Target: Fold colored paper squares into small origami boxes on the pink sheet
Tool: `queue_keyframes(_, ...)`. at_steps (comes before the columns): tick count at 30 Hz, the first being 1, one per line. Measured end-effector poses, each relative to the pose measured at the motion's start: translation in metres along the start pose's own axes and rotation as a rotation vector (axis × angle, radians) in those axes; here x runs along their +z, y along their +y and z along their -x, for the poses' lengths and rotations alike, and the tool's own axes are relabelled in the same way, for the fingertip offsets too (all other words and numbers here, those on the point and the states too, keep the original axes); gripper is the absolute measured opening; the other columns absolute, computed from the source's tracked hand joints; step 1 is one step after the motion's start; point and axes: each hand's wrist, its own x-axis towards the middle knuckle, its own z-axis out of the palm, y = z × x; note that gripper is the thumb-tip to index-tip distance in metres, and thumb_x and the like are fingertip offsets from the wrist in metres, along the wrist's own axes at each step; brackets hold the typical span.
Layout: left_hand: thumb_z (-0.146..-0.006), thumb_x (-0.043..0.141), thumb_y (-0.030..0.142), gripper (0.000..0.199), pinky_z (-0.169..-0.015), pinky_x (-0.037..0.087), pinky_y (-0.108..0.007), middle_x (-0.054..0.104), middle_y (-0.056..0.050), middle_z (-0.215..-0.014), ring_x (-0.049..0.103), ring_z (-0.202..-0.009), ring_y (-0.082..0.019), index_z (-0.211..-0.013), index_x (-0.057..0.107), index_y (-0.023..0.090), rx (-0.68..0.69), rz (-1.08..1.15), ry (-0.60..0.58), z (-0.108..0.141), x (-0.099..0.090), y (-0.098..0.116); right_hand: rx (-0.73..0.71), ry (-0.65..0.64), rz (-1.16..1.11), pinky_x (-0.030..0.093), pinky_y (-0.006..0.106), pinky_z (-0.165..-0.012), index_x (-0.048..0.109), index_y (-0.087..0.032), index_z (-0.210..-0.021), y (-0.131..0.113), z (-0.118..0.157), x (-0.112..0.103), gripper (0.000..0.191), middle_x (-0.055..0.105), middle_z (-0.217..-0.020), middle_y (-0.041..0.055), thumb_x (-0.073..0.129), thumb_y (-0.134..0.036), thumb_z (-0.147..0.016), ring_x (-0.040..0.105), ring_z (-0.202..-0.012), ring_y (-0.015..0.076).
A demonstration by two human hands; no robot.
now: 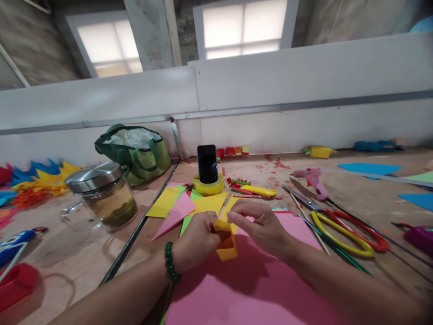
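My left hand (199, 239), with a green bead bracelet at its wrist, pinches a small folded yellow paper box (228, 249). The box is tilted, its hollow side showing, over a stack of pink paper (250, 289). Close on the right, my right hand (259, 223) has its fingers curled, the thumb tip at the box's upper flap. Its other fingertips are partly hidden. Beyond both hands lie yellow sheets (165, 202) and a pink paper triangle (179, 210).
A phone (207, 163) stands in a yellow tape roll (209, 186). Rightward lie a yellow cutter (260, 191), scissors (341, 228) and a pink glue gun (314, 180). A glass tea mug (104, 198) and green bag (138, 153) stand left.
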Motion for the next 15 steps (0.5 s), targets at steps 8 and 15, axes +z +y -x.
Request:
queue_keyframes(8, -0.064, 0.054, 0.012, 0.007, -0.048, 0.029, -0.019, 0.046, 0.005, -0.056, 0.041, -0.053, -0.008, -0.059, 0.050, 0.015, -0.014, -0.068, 0.043, -0.002, 0.001, -0.003, 0.263, -0.137, 0.137, 0.041, 0.023, -0.058, 0.057, -0.018, -0.073, 0.000, 0.002, 0.008, 0.012, 0.061, -0.071, -0.0021, 0.057, -0.010, -0.064, 0.053, -0.064, 0.0121)
queue_keyframes(15, -0.061, 0.054, 0.013, 0.015, -0.056, 0.037, -0.022, 0.056, 0.002, -0.069, 0.050, -0.064, -0.012, -0.076, 0.054, 0.016, 0.054, -0.095, 0.151, -0.001, 0.002, 0.005, 0.323, -0.060, 0.254, 0.034, 0.022, -0.049, 0.056, -0.017, -0.055, 0.004, 0.000, 0.008, 0.010, 0.053, -0.053, -0.0028, 0.050, -0.014, -0.063, 0.046, -0.053, 0.0110)
